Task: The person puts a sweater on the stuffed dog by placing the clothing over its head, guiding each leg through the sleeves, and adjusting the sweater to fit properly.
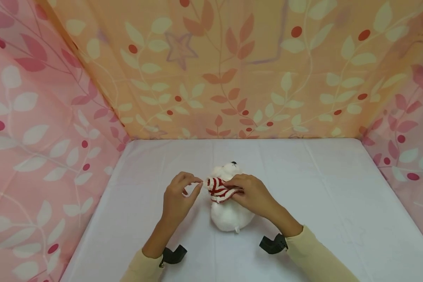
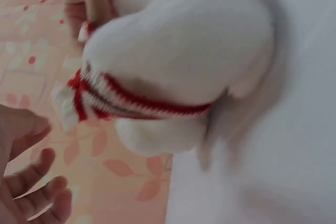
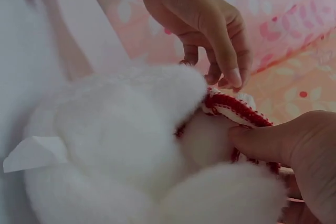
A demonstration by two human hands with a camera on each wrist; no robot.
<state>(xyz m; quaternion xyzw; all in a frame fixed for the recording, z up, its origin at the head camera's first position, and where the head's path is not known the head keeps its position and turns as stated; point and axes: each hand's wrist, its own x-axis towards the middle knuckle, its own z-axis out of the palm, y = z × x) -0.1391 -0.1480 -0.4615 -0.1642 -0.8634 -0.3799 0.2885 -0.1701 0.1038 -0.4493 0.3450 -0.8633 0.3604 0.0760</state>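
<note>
White-covered counter (image 1: pixel 338 203), walled on the left, right and far sides by leaf-print curtains (image 1: pixel 232 78) — pink at the sides, orange at the back. Wide bare cloth to the right and left of the work; the near edge is cut off by the frame.

Plush toy (image 1: pixel 229 213) — white, lying mid-counter, dark nose pointing to the far side. Red-and-white striped scarf (image 1: pixel 219 188) round its neck. Paper tag at its near end shows in the right wrist view (image 3: pixel 34 153).

Right hand (image 1: pixel 252 194) rests on the toy's right side, thumb and fingers pinching the scarf; in the right wrist view the thumb (image 3: pixel 268 142) presses on the striped band. Fingers under the band are hidden.

Left hand (image 1: pixel 179 196) just left of the toy's head, fingers loosely curled, fingertips close to the scarf's free end; holding nothing. Contact hard to make out — left wrist view is blurred, showing only fingers (image 2: pixel 37 192) at the lower left, apart from the scarf.
</note>
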